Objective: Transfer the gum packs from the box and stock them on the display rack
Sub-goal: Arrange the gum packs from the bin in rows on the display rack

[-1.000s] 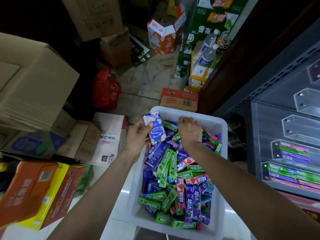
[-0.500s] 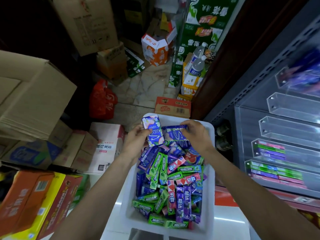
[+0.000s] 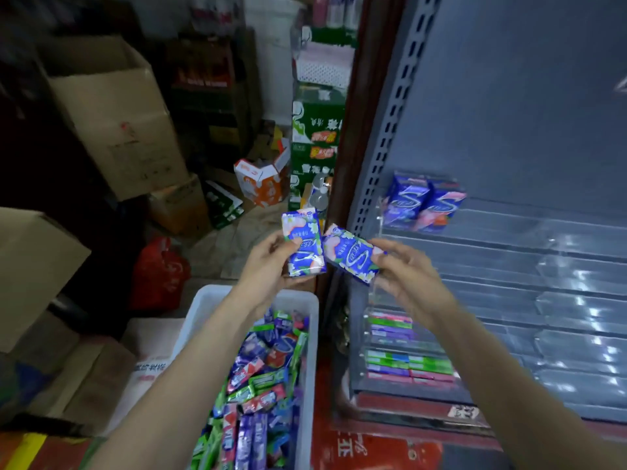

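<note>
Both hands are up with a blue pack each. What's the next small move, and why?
Probably carry the right hand and its blue pack up to the rack tier where two matching blue packs already stand. That tier is nearest the hand; the lower tiers hold slim stick packs.

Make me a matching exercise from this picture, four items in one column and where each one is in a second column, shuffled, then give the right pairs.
Column one:
1. Upright blue gum pack
2. Tilted blue gum pack
3. White plastic box
4. Red plastic bag

Column two:
A. On the floor, left of the box
B. Held in the right hand
C. Below the hands, full of mixed gum packs
D. Held in the left hand

Pairs: 1-D, 2-B, 3-C, 4-A
</note>
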Demonstrator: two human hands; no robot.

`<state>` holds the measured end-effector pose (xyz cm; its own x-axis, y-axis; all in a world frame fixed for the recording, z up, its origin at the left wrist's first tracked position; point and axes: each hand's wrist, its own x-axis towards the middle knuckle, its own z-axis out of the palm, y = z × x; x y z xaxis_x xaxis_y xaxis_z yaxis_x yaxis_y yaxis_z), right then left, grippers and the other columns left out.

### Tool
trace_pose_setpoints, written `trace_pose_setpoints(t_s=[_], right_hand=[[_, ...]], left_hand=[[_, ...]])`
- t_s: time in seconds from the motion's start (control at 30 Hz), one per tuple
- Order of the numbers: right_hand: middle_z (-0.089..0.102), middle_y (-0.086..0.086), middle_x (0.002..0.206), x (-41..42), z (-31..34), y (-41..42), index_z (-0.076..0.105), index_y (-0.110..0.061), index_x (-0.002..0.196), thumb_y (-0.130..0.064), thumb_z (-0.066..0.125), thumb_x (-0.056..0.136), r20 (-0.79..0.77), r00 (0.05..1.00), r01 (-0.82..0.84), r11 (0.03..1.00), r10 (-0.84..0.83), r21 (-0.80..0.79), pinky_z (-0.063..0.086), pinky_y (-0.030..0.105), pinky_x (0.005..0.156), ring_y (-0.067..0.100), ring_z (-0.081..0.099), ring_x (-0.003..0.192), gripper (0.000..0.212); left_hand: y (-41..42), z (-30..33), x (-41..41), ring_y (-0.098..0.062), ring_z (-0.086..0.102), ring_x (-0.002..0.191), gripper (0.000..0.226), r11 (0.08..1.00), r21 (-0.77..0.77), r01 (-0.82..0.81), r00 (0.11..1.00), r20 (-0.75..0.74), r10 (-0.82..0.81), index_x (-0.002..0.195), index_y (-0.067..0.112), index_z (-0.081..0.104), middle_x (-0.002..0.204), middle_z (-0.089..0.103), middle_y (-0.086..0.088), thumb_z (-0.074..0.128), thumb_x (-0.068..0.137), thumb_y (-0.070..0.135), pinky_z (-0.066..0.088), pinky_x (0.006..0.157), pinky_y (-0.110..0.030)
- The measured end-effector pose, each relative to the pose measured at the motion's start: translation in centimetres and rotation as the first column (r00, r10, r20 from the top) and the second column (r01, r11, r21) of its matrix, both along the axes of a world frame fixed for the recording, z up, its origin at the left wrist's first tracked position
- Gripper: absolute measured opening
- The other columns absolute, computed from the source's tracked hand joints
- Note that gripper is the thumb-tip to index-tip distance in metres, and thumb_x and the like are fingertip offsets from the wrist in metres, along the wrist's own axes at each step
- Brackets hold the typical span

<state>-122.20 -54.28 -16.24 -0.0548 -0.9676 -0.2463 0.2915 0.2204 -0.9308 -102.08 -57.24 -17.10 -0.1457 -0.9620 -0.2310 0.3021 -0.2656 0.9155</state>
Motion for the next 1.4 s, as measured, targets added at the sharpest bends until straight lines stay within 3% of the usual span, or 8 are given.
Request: trace_pose_setpoints(t_s=[0.17, 0.57, 0.73, 0.83, 0.93, 1.03, 1.1, 1.4], right_hand=[[0.071, 0.012, 0.085, -7.9, 3.8, 0.2, 0.059, 0.003, 0.100, 0.013, 0.038, 0.087, 0.254, 0.967, -0.017, 1.000, 0.018, -0.003, 0.057, 0.023, 0.063, 0.013, 0.069, 0.070, 0.026], [0.063, 0.012, 0.083, -18.2, 5.8, -0.4, 0.056, -0.003, 0.095, 0.013, 0.042, 0.087, 0.224, 0.975, 0.041, 0.989, -0.007, -0.144, 0.057, 0.024, 0.069, 0.015, 0.059, 0.074, 0.022], [0.040, 0.014, 0.074, -19.5, 5.5, -1.4, 0.053, -0.007, 0.090, 0.003, 0.050, 0.090, 0.107, 0.992, 0.078, 0.988, -0.064, -0.130, 0.057, 0.033, 0.069, 0.034, 0.058, 0.095, 0.010], [0.048, 0.022, 0.084, -20.1, 5.8, -1.9, 0.050, -0.011, 0.081, -0.001, 0.052, 0.090, 0.031, 0.996, 0.092, 0.989, -0.089, -0.113, 0.057, 0.034, 0.065, 0.038, 0.058, 0.098, 0.013], [0.064, 0.013, 0.089, -20.9, 6.4, -2.4, 0.050, -0.013, 0.100, -0.003, 0.056, 0.090, -0.145, 0.988, 0.037, 0.988, -0.059, -0.150, 0.058, 0.036, 0.067, 0.023, 0.066, 0.078, 0.015], [0.067, 0.000, 0.084, -21.8, 7.1, -3.5, 0.059, -0.019, 0.104, -0.003, 0.065, 0.081, -0.731, 0.664, -0.084, 0.956, -0.157, -0.281, 0.048, 0.022, 0.057, 0.014, 0.063, 0.069, 0.029], [0.063, -0.003, 0.089, -22.1, 7.5, -4.1, 0.061, -0.017, 0.107, -0.004, 0.068, 0.076, -0.869, 0.442, -0.112, 0.947, -0.225, -0.302, 0.039, 0.021, 0.061, 0.017, 0.058, 0.078, 0.033], [0.061, 0.015, 0.106, -21.3, 6.9, -7.5, 0.061, -0.003, 0.109, -0.006, 0.074, 0.076, -0.927, 0.295, -0.274, 0.908, -0.233, -0.316, 0.033, 0.020, 0.071, 0.029, 0.056, 0.096, 0.037]], left_hand=[[0.2, 3.6, -8.0, -0.009, 0.068, 0.068, 0.015, 0.997, -0.075, 0.017, 0.999, -0.026, -0.019, 0.098, 0.015, 0.055, 0.086, 0.069, -0.002, 0.055, 0.090, 0.002, 0.059, 0.062, -0.029], [-0.8, 5.9, -17.6, -0.013, 0.066, 0.078, 0.039, 0.991, -0.119, -0.053, 0.997, 0.049, 0.059, 0.123, 0.012, 0.048, 0.103, 0.064, -0.004, 0.062, 0.087, 0.005, 0.055, 0.057, -0.025], [-1.2, 6.6, -18.4, -0.019, 0.065, 0.092, 0.054, 0.992, -0.127, 0.014, 0.996, 0.091, -0.003, 0.130, 0.010, 0.043, 0.118, 0.060, -0.013, 0.064, 0.082, -0.003, 0.055, 0.067, -0.030], [-1.3, 6.9, -18.8, -0.023, 0.065, 0.097, 0.058, 0.990, -0.142, 0.010, 0.993, 0.117, 0.007, 0.131, 0.010, 0.042, 0.113, 0.062, -0.010, 0.068, 0.080, -0.002, 0.055, 0.081, -0.039], [-1.5, 7.0, -19.0, -0.025, 0.064, 0.100, 0.058, 0.988, -0.155, -0.006, 0.989, 0.148, 0.029, 0.132, 0.011, 0.043, 0.115, 0.062, -0.011, 0.067, 0.081, -0.001, 0.055, 0.081, -0.040], [-1.6, 6.9, -18.8, -0.025, 0.064, 0.102, 0.059, 0.986, -0.168, -0.025, 0.982, 0.181, 0.055, 0.132, 0.011, 0.042, 0.119, 0.061, -0.012, 0.068, 0.080, -0.002, 0.056, 0.078, -0.037], [-1.6, 6.9, -18.7, -0.024, 0.063, 0.103, 0.058, 0.983, -0.180, -0.039, 0.974, 0.212, 0.078, 0.129, 0.013, 0.043, 0.119, 0.060, -0.012, 0.069, 0.080, -0.001, 0.056, 0.079, -0.037], [-1.2, 7.0, -18.6, -0.021, 0.062, 0.103, 0.058, 0.982, -0.178, -0.066, 0.962, 0.250, 0.110, 0.131, 0.014, 0.041, 0.106, 0.061, -0.002, 0.068, 0.082, 0.000, 0.055, 0.081, -0.035]])
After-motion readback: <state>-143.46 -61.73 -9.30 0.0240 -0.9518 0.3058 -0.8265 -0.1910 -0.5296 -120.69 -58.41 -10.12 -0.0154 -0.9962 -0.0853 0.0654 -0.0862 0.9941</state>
